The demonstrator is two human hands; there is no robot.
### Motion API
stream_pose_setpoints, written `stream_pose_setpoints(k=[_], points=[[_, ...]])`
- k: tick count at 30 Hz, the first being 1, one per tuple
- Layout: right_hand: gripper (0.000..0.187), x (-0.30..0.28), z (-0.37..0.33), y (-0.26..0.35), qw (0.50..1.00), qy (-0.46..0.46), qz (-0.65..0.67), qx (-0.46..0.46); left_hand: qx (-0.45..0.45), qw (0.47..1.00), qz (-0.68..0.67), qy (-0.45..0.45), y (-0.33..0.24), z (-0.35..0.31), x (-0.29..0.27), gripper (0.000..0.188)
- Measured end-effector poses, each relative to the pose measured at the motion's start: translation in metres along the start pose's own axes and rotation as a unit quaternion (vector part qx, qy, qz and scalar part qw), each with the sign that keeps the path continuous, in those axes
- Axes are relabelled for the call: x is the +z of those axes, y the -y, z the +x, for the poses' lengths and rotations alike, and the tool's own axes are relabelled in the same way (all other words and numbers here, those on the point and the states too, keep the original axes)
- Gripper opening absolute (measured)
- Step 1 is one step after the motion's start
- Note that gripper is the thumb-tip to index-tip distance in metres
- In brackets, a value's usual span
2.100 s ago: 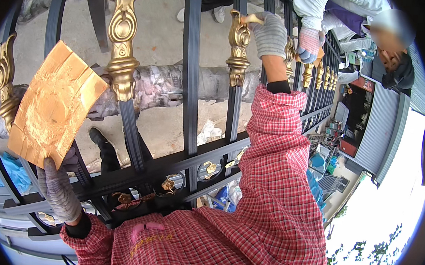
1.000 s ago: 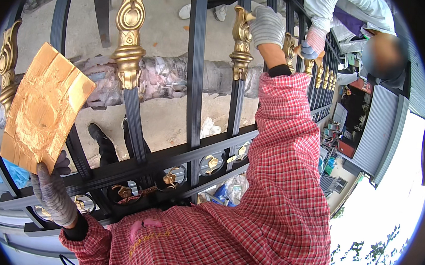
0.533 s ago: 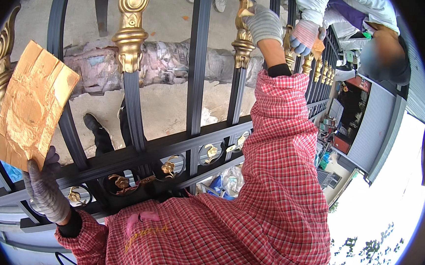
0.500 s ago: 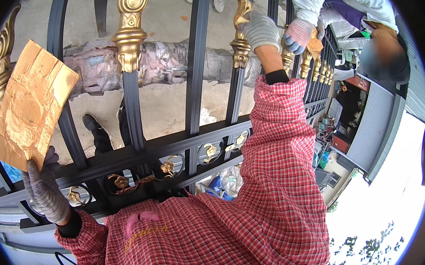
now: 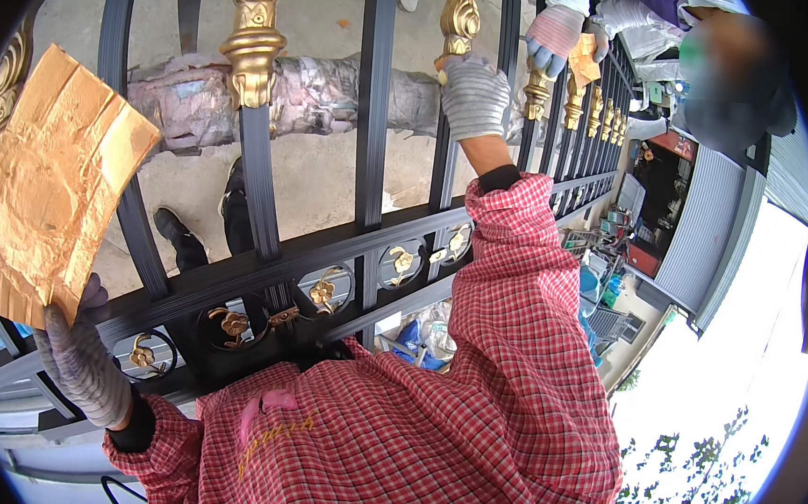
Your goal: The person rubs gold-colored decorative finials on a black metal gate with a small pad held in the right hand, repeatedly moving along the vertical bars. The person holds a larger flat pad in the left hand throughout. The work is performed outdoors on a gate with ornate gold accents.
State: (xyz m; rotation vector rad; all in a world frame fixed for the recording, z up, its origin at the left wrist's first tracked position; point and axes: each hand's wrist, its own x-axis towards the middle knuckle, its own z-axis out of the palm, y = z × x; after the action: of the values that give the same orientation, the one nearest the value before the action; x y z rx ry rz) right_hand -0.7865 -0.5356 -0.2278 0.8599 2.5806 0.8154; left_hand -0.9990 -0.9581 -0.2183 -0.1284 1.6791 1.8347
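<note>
My left hand, in a grey striped glove, pinches the lower edge of a creased piece of cardboard smeared with gold paint. The cardboard is held up at the left, in front of the fence bars. My gloved right hand is closed at the lower part of a gold ornament on a black fence bar. A small orange-brown bit shows by its fingertips; what the fingers hold is mostly hidden. To the left, another gold ornament sits on its bar.
At the upper right a co-worker's gloved hand is near further ornaments, beside a gold-smeared card. Gold flowers in rings line the lower rails. Behind the fence lie a long wrapped bundle and someone's shoes.
My right hand has moved down and left along the ornament to its lower part. The cardboard in my left hand has shifted slightly left. The co-worker's hand has moved up and left.
</note>
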Motion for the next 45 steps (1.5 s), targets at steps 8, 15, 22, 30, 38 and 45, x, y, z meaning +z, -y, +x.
stream_pose_setpoints(k=[8,15,22,30,38,45], points=[[0.021,-0.019,-0.005,0.013,0.998,0.057,0.018,0.006,0.023,0.999,-0.014,0.027,-0.002,-0.009,0.003,0.040],[0.023,0.014,-0.043,-0.058,0.900,-0.015,0.362,0.242,0.031,0.999,0.034,0.024,-0.001,-0.023,-0.007,0.039],[0.024,0.018,-0.040,-0.053,0.909,-0.037,0.359,0.208,0.023,0.999,0.030,0.038,0.004,-0.056,0.020,0.046],[0.017,0.077,-0.015,-0.044,0.938,-0.113,0.318,0.080,0.014,0.997,0.023,0.071,0.032,-0.075,0.059,0.042],[0.031,0.104,-0.012,-0.038,0.823,-0.186,0.526,0.109,0.050,0.995,-0.034,0.077,0.050,-0.131,0.089,0.047],[0.035,0.093,0.001,-0.040,0.710,-0.164,0.659,0.186,0.057,0.995,-0.078,-0.019,0.059,-0.177,0.083,0.044]])
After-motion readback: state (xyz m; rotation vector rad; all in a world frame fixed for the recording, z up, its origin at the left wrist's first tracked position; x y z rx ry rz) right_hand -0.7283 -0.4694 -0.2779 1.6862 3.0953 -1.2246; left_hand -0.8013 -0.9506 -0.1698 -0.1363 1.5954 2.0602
